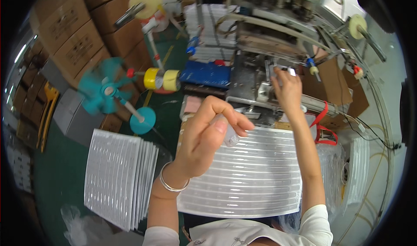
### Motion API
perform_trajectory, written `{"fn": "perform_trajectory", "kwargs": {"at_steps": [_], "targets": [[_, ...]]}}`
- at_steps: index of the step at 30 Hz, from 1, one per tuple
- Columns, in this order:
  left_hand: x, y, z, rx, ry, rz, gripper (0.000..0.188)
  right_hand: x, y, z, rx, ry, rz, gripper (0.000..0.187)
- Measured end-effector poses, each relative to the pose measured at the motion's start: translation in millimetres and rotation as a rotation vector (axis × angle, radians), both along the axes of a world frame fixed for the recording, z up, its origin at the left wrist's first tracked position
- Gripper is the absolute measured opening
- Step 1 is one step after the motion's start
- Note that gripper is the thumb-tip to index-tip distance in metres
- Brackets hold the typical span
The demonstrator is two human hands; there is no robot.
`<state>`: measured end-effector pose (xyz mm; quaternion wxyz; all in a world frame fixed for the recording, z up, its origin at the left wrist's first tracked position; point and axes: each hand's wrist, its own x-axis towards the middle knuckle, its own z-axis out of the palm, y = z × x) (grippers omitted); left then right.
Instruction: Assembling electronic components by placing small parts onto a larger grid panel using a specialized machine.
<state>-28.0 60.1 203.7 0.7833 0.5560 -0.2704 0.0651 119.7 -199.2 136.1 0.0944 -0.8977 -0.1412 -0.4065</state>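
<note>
My left hand (202, 137) is raised over a white ribbed sheet (243, 176), its fingers curled round a small translucent plastic piece (231, 139), whose exact kind I cannot make out. A silver bangle circles that wrist. Farther off to the right, my right hand (287, 87) reaches onto the metal bed (245, 79) of a machine, fingers bent down beside a metal fixture (265, 91). A small white piece (291, 71) shows at those fingertips; whether they grip it is partly hidden. The ribbed sheet lies in front of my body, between my forearms.
A stack of similar ribbed sheets (115, 172) stands at the left. Behind it are a teal fan (108, 90), tape rolls (161, 79) and stacked cartons (71, 37). A blue block (206, 73) adjoins the machine bed. Red straps (323, 129) and clear plastic wrap (330, 168) lie right.
</note>
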Motion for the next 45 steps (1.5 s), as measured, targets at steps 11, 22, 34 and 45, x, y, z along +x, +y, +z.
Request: {"fn": "perform_trajectory", "kwargs": {"at_steps": [11, 22, 34, 45], "targets": [[-69.3, 26.6, 33.1, 0.132, -0.498, 0.034, 0.014, -125.1, 3.0, -26.1, 0.519, 0.355, 0.174, 0.026], [-106.9, 10.8, 81.6, 0.077, -0.649, 0.182, 0.017, -175.0, 58.7, -58.8, 0.212, 0.512, 0.449, 0.017], [-41.1, 34.7, 6.6, 0.457, -0.071, 0.152, 0.027, -129.5, 171.5, -129.4, -0.399, 0.59, 0.53, 0.033], [46.8, -22.5, -94.0, 0.889, -0.262, 0.536, 0.036, -124.6, 55.3, -80.5, 0.826, 0.657, 0.521, 0.028]]}}
